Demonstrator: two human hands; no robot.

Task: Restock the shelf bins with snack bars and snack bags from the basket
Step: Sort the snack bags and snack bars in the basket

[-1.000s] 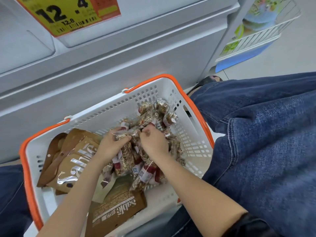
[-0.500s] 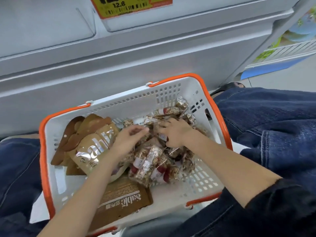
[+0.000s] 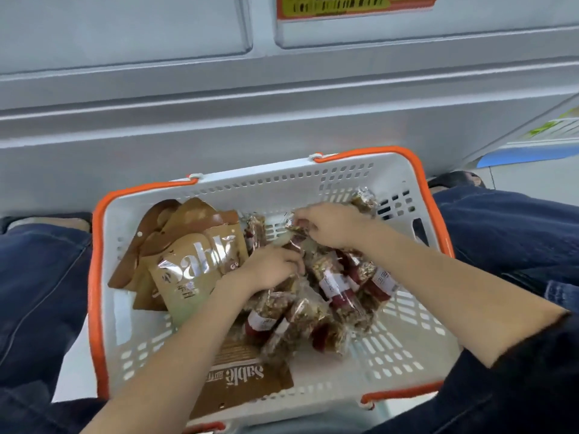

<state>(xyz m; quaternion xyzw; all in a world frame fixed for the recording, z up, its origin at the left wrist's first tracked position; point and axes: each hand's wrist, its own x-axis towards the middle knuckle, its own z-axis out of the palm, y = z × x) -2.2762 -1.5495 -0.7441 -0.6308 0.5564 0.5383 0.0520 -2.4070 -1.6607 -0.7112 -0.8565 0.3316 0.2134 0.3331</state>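
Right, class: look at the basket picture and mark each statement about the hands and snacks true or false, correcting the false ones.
1. Both hands are inside the basket. True.
2. The brown snack bags lie on the right side of the basket. False: they lie on the left; the clear-wrapped snack bars fill the middle and right.
3. The right hand pinches a snack bar near the far wall. True.
4. The left hand holds a brown bag. False: its fingers curl on the pile of bars.
5. The basket rim is blue. False: it is orange.
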